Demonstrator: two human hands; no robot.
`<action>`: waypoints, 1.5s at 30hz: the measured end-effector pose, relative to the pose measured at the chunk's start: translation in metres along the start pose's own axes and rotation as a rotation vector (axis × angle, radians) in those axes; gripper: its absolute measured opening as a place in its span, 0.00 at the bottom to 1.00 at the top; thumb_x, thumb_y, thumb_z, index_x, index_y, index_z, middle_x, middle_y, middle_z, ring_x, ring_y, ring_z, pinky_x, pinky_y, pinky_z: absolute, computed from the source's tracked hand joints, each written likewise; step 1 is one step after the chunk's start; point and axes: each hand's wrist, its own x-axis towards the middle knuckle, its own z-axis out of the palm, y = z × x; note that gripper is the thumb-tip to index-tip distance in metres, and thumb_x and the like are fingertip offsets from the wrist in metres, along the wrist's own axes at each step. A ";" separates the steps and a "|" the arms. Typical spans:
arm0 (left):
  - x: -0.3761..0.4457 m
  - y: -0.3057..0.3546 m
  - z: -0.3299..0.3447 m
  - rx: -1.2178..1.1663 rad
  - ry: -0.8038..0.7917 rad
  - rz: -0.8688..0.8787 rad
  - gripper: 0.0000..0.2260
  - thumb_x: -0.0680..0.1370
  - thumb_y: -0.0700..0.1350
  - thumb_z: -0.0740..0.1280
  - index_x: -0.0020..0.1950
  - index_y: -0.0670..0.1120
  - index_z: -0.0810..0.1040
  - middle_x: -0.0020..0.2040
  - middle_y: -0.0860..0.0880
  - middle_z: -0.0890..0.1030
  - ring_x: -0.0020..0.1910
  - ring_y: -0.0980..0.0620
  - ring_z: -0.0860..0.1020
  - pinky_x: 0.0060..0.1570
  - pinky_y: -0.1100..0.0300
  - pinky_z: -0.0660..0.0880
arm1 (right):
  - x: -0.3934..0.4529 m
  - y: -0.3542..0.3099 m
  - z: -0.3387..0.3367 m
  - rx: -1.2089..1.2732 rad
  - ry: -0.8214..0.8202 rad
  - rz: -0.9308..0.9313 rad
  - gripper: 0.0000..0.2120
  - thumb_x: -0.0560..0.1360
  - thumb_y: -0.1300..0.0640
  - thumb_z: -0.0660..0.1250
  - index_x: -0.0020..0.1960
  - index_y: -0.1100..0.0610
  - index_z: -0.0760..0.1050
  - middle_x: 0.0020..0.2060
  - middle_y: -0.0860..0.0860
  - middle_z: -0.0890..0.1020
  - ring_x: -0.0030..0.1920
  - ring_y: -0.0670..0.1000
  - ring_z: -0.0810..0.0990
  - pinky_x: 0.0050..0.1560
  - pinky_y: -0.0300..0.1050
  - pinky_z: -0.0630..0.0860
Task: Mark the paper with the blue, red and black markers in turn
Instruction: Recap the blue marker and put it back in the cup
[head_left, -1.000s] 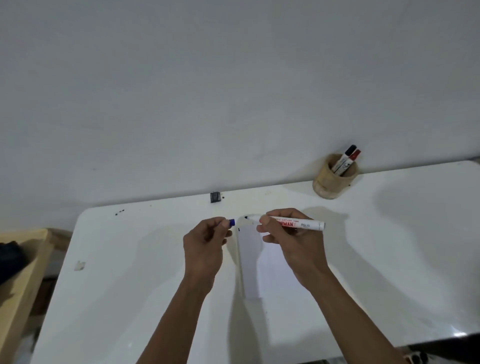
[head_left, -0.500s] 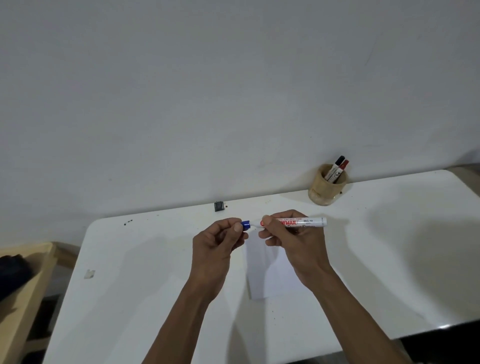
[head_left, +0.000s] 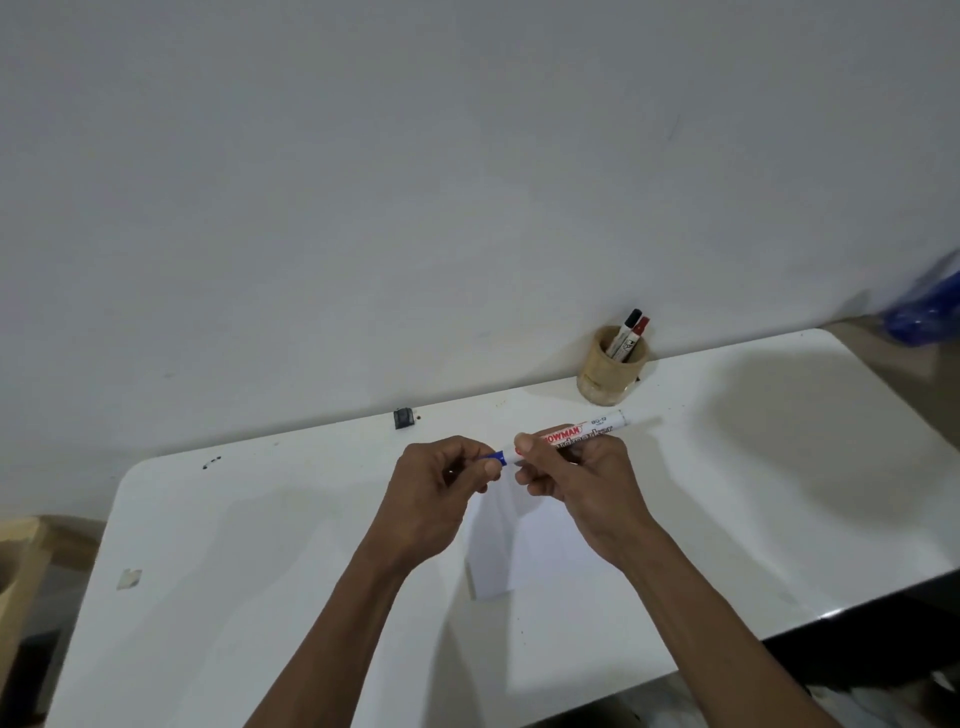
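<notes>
- both forearms reach forward over the white table (head_left: 260, 545), hands raised above it and nearly meeting at the middle.
- the left hand (head_left: 436, 493) is curled, its grip pinching the blue cap (head_left: 497, 457) between thumb and fingers.
- the right hand (head_left: 576, 480) is curled too, its grip closed around the barrel of the blue marker (head_left: 587, 430), thumb on top near the cap end.
- the marker's long axis runs left to right, tilted a little up toward the right; the capped end points at the left hand, the plain tail sticks out past the right hand.
- the cap sits against the barrel's end; whether it is fully seated i cannot tell.
- the barrel is white with red lettering and small dark print near the tail.
- the paper (head_left: 519, 551) lies flat on the table just below the hands, partly hidden by them, white and with no mark that i can see.
- the black marker (head_left: 626, 332) and red marker (head_left: 638, 335) stand leaning in a round wooden cup (head_left: 610, 376) at the table's far edge, well apart from the hands.
</notes>
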 end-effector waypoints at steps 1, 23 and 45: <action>0.002 0.000 0.002 -0.003 -0.003 -0.005 0.04 0.77 0.42 0.71 0.43 0.44 0.84 0.32 0.59 0.81 0.32 0.60 0.77 0.35 0.71 0.71 | 0.001 -0.001 -0.003 -0.006 -0.001 0.007 0.05 0.74 0.58 0.76 0.44 0.60 0.86 0.39 0.58 0.87 0.37 0.53 0.86 0.42 0.47 0.80; 0.144 0.064 0.137 0.185 0.080 -0.028 0.24 0.68 0.50 0.79 0.61 0.50 0.76 0.52 0.54 0.82 0.48 0.57 0.80 0.42 0.67 0.76 | 0.112 -0.041 -0.164 -0.601 0.376 -0.491 0.24 0.76 0.63 0.73 0.69 0.52 0.71 0.39 0.40 0.82 0.41 0.37 0.83 0.43 0.29 0.77; 0.202 0.007 0.221 0.086 0.258 -0.082 0.30 0.65 0.48 0.81 0.61 0.59 0.71 0.53 0.66 0.78 0.52 0.74 0.75 0.49 0.72 0.74 | 0.201 0.010 -0.181 -0.578 0.363 -0.430 0.14 0.72 0.65 0.75 0.57 0.58 0.79 0.49 0.50 0.85 0.46 0.44 0.80 0.46 0.21 0.70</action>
